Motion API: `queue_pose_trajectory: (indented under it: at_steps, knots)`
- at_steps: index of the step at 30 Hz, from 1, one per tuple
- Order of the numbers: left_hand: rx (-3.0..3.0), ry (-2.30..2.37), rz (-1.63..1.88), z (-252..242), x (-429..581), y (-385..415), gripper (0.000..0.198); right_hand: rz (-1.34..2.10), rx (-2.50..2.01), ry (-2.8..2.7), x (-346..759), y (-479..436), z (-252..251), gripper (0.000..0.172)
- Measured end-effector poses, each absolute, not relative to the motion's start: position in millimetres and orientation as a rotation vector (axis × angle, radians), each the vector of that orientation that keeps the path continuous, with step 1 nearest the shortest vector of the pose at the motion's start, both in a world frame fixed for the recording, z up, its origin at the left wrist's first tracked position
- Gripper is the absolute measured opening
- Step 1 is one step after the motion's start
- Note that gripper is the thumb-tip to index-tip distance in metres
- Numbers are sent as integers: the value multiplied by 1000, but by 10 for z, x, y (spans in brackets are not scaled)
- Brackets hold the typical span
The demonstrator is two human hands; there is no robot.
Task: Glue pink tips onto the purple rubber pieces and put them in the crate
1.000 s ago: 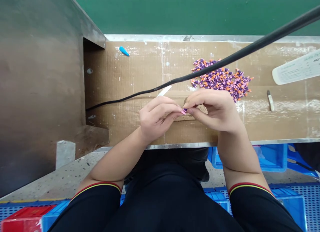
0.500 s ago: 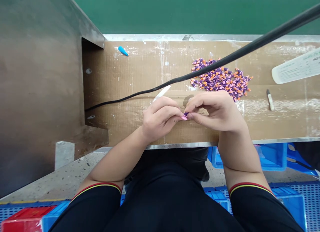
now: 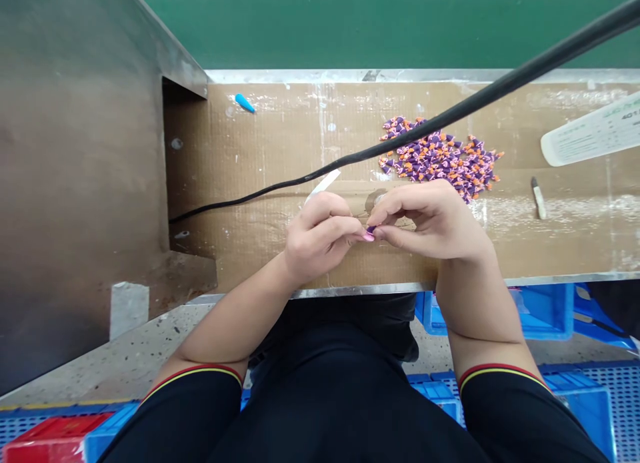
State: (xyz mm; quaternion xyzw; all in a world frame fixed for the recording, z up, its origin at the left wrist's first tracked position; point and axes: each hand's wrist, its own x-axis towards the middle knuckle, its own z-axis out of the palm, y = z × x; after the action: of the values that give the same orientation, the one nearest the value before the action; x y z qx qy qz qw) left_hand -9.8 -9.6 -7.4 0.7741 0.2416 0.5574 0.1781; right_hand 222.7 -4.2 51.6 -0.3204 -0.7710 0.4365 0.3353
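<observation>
— Both hands have slid slightly right since a second ago; has the pinch changed?

— No. The left hand [image 3: 315,240] and right hand [image 3: 430,223] meet fingertip to fingertip, both nipping one small purple piece [image 3: 370,230] just above the near part of the cardboard [image 3: 280,143].

— Which way does it point?

— Too small and too covered to tell; its long axis is hidden.

— Counts?

— One piece held. One pile [image 3: 440,160] of purple, orange and pink pieces beyond the right hand, too many to count. One black cable [image 3: 350,160] crossing it, one blue cone [image 3: 245,102] far left, one white strip [image 3: 324,183] behind the left hand, one small stick [image 3: 538,198] at right.
</observation>
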Motion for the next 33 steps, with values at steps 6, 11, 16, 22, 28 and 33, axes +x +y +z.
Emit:
queue_pose_trajectory:
  at_steps: [6,11,16,22,28,33]
  knots:
    - [2210,739,1624,-116,-87,-84,18,1248,-779,-1879,2213,-44,432,9]
    - [2248,649,1680,-78,-68,-101,9,1331,-740,-1815,2201,-44,409,6]
    - [2285,559,1605,-84,-68,-125,10,1407,-767,-1788,2215,-35,415,4]
    - [2305,541,1653,-134,-23,-92,3,1498,-857,-1759,2231,-7,370,9]
    - [2344,502,1651,-145,-5,-115,5,1472,-865,-1778,2321,-105,400,10]
    - [2396,526,1637,-152,-20,-124,24,1262,-1162,-1984,2600,-406,516,10]
